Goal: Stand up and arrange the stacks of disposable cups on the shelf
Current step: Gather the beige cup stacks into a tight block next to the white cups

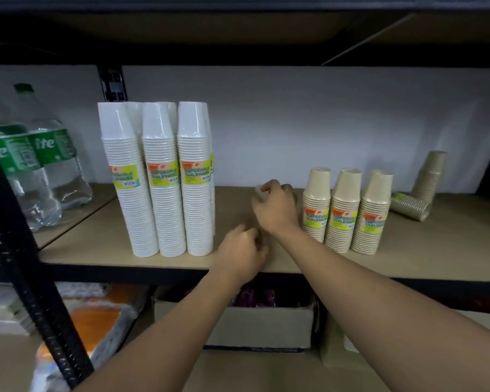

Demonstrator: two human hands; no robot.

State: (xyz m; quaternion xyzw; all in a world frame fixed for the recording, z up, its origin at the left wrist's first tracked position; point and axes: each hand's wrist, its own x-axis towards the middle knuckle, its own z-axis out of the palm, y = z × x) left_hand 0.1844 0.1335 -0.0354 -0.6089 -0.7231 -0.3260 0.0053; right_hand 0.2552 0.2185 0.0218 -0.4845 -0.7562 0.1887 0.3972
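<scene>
Clear plastic bottles with green labels and green caps are seen well to the left of the left hand, bundled in film. A black perforated upright is noted nearer the camera, slanting across the lower left. A white wall is seen beyond the right hand. An open cardboard box is found directly below both hands, with purple packets inside; its contents cannot be read. Orange film-wrapped packs are noted below and left of the left hand. A second box is partly seen below the right forearm.
</scene>
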